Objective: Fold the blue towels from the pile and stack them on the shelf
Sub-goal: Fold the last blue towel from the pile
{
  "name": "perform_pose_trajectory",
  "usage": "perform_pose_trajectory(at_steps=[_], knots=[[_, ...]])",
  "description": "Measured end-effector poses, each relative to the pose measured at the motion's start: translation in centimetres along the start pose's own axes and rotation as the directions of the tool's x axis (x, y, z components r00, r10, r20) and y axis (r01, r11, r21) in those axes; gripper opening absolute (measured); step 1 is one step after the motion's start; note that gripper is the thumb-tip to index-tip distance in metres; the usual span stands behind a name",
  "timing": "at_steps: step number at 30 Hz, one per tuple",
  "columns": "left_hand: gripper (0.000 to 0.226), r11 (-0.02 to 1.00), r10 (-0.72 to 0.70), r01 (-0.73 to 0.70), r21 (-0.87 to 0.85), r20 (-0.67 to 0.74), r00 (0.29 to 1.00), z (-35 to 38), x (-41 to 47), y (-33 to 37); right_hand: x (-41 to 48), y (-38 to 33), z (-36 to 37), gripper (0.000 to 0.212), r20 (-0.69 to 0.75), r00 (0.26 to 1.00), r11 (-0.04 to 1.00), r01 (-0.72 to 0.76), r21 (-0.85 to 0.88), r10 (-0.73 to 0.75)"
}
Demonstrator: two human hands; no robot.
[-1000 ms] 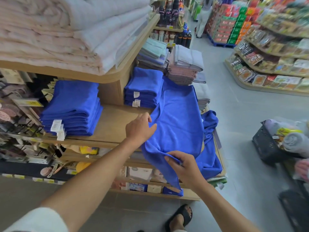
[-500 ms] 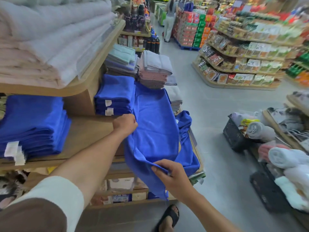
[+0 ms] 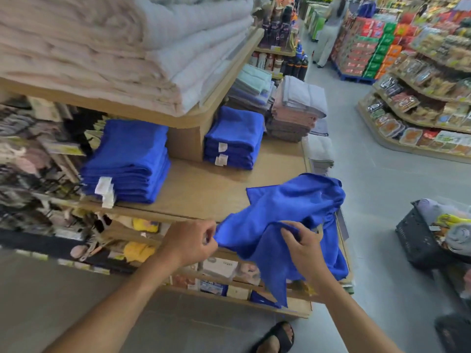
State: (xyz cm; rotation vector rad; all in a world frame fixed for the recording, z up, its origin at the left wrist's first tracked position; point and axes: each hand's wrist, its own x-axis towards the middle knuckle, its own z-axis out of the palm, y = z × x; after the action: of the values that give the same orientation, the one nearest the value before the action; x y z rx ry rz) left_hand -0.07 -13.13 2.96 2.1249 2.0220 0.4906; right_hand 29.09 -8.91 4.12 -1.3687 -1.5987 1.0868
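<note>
Your left hand point(image 3: 190, 242), right hand point(image 3: 304, 247) pinching blue towel point(image 3: 293, 205) edge, apparently beginning fold; next needing corners matched, then stacking on folded stack point(image 3: 128, 159) at 11 o'clock.

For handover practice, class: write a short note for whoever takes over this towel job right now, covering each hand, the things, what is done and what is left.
Left hand: fingers pinch an edge of the loose, crumpled blue cloth towel.
Right hand: grips a fold of the same towel.
The towel lies partly on the light wooden shelf, its lower part hanging over the edge.
Done: two stacks of folded blue towels on that shelf, near left stack and far right stack.
Left: fold this towel and stack it.
</note>
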Motion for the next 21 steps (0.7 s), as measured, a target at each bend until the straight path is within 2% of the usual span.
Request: perform_pose_trajectory(at_steps=[2,4,9,11,13,15,18,21], knots=[[0.027,1.000,0.024,-0.024,0.005,0.129,0.991,1.0,-1.2,-0.9,0.5,0.2,0.9,0.024,0.000,1.000,1.000,0.001,-0.019,-0.001],[0.028,1.000,0.029,-0.027,-0.015,0.155,0.987,1.3,-1.2,-1.3,0.7,0.4,1.4,0.018,-0.015,1.000,1.000,0.011,-0.027,-0.011],[0.026,0.986,-0.111,0.113,-0.121,0.018,0.994,0.9,4.7,0.3,0.5,0.1,1.3,0.014,-0.041,0.999,0.999,-0.020,0.039,0.022],[0.022,0.973,-0.172,0.168,-0.157,-0.009,0.985,1.0,8.6,1.8,0.1,-0.1,1.0,0.024,-0.042,0.999,0.997,-0.018,0.075,0.021],[0.029,0.960,-0.208,0.204,-0.193,0.003,0.978,1.7,12.1,3.2,-0.5,-0.3,0.5,0.031,-0.004,1.000,0.995,-0.012,0.103,0.012],[0.033,0.963,-0.216,0.225,-0.150,0.071,0.974,2.7,14.9,4.1,-1.1,-0.6,0.0,0.032,0.049,0.999,0.994,-0.012,0.109,0.007],[0.033,0.980,-0.195,0.198,0.006,0.187,0.963,4.0,17.0,4.9,-1.7,-0.9,-1.1,0.038,0.101,0.995,0.997,-0.011,0.080,0.003],[0.022,0.978,-0.189,0.203,-0.049,0.208,0.960,4.4,17.5,5.0,-2.0,-1.3,-2.1,0.034,0.127,0.992,0.999,0.011,0.030,-0.014]])
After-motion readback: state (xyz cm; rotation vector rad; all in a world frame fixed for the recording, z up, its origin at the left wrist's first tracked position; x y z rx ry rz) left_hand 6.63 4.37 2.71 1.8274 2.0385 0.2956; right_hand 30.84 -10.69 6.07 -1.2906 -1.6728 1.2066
